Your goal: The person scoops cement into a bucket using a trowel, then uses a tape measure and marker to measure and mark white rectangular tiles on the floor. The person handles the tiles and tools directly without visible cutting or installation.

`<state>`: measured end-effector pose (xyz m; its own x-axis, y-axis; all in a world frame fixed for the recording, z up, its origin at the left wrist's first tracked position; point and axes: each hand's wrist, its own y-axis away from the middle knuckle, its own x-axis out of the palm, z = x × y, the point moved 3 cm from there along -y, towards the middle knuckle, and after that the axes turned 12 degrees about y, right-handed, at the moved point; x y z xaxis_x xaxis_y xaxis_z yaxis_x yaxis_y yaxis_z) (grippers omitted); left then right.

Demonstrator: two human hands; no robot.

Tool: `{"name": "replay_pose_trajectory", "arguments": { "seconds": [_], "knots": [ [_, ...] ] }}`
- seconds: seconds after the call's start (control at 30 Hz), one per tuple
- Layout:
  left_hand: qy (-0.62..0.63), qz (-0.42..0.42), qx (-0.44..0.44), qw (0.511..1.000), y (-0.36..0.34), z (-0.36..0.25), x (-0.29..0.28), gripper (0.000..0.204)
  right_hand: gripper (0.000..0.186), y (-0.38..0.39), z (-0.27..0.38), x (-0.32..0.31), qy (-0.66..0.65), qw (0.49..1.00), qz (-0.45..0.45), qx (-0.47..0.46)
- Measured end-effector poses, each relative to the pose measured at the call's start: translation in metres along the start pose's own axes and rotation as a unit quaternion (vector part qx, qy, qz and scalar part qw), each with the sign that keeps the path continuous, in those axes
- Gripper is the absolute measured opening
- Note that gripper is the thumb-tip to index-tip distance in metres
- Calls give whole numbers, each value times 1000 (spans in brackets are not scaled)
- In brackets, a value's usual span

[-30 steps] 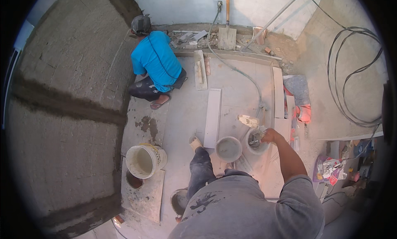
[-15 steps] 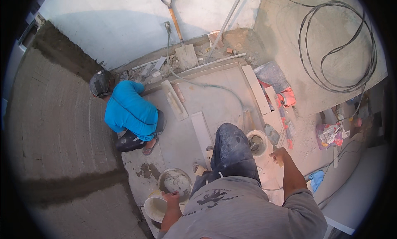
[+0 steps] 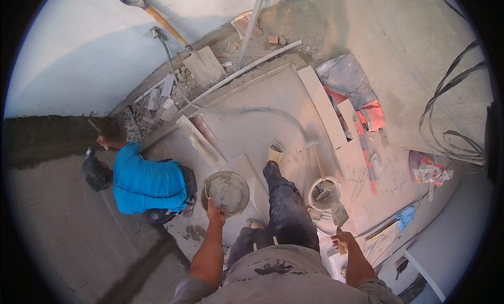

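My left hand (image 3: 216,212) is closed on the near rim of a round basin (image 3: 205,198) with wet grey mortar (image 3: 229,192) in it. The basin overlaps the end of a long pale tile (image 3: 253,179). On the other side, my right hand (image 3: 342,241) grips the handle of a trowel (image 3: 340,214), its grey blade pointing forward. Just ahead of that blade stands a white bucket (image 3: 313,199) with grey mix inside and a wooden-handled tool (image 3: 318,162) leaning out.
A co-worker in a blue shirt (image 3: 149,178) crouches at the left, a tool in one raised hand. A shovel (image 3: 205,67) leans against the far wall among rubble. Tile pieces (image 3: 321,107), a hose (image 3: 262,110) and a level (image 3: 367,165) lie on the floor (image 3: 247,133).
My left hand has moved the basin forward beside the long tile. One foot has stepped ahead. The co-worker's arm now reaches the wall with a tool. My view has turned.
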<state>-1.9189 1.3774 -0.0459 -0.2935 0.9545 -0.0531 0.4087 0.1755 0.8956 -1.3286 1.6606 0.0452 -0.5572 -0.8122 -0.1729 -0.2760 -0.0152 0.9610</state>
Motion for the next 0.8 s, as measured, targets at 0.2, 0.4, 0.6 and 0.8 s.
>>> {"name": "replay_pose_trajectory", "arguments": {
  "seconds": [0.2, 0.4, 0.6, 0.8],
  "knots": [
    [-123, 131, 77, 981, -41, 32, 190, 35, 27, 61, 164, -26, 17, 995, -5, -100],
    [-260, 193, 64, 944, -73, 78, 357, 37, 25, 67, 268, -6, -6, 987, -25, -160],
    [-328, 246, 58, 910, -90, 114, 443, 47, 25, 54, 294, 54, -12, 975, -23, -222],
    [-541, 238, 269, 761, -200, 83, 398, 43, 44, -13, 280, 104, 95, 977, -15, -188]
  ]
}}
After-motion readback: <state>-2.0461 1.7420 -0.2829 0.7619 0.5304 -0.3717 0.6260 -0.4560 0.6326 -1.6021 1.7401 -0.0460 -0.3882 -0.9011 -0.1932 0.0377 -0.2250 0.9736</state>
